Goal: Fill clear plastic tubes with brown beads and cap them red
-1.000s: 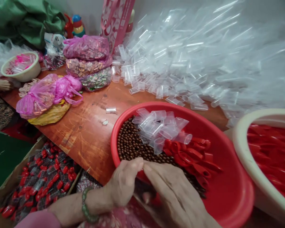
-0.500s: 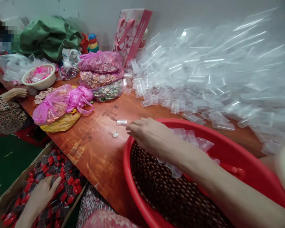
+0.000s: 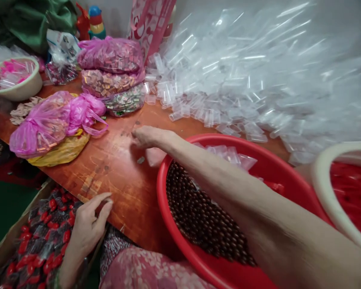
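My right hand reaches across the red basin to the orange-brown table. Its fingers are bunched together and point down at the tabletop; what they hold, if anything, is hidden. Under that forearm, dark brown beads fill the basin's near side, and clear plastic tubes lie behind them, partly covered. My left hand is open at the table's front edge, thumb and fingers apart and nothing visible between them. Below it is a cardboard box of small clear packs with red ends.
A large heap of clear tubes covers the table's back right. Right of the basin stands a cream tub of red plastic pieces. Pink bags and a yellow bag lie left, near a white bowl.
My right hand went from beside my left hand to over the table, where a loose tube no longer shows. My left hand dipped to the box, then rose to the table edge.
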`<state>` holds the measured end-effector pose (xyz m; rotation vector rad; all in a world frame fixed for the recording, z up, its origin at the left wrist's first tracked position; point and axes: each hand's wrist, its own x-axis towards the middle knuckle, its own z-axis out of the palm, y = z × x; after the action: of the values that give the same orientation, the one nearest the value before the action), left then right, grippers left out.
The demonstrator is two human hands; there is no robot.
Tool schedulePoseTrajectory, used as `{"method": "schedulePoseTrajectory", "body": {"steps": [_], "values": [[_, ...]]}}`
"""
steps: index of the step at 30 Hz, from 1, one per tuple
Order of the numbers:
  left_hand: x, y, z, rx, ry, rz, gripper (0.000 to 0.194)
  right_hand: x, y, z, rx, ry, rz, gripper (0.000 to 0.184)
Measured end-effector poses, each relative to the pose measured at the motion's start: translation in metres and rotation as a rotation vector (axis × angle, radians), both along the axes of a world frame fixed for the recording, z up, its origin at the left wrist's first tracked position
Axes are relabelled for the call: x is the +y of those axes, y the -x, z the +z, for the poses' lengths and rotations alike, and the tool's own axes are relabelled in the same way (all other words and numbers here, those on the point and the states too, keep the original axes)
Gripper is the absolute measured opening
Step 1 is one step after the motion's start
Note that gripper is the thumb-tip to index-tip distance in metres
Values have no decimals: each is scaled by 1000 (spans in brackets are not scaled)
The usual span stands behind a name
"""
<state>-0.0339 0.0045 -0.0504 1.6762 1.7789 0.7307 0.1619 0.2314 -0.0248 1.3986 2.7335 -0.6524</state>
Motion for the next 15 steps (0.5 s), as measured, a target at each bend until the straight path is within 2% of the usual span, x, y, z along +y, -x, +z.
{"method": "schedulePoseTrajectory", "body": {"steps": [2, 4, 6, 7, 9, 11, 13, 15], "values": [[10, -19, 1, -151, -41, -6, 30, -11, -7, 18, 49, 41, 28, 44], [17, -38, 3, -292, -88, -48, 34, -33, -23, 36, 156, 55, 57, 52], [23, -54, 8, -336, -146, -120, 38, -66, -45, 48, 497, 150, 52, 51], [25, -62, 10, -318, -189, -159, 39, -84, -58, 51, 594, 169, 16, 51], [27, -75, 15, -252, -292, -236, 40, -120, -82, 47, 665, 184, -122, 37], [28, -87, 16, -218, -389, -298, 37, -150, -102, 34, 676, 222, -215, 26], [29, -96, 14, -222, -455, -331, 31, -174, -116, 16, 637, 233, -299, 20], [30, -104, 10, -217, -497, -346, 27, -189, -124, 0, 502, 201, -351, 10]]}}
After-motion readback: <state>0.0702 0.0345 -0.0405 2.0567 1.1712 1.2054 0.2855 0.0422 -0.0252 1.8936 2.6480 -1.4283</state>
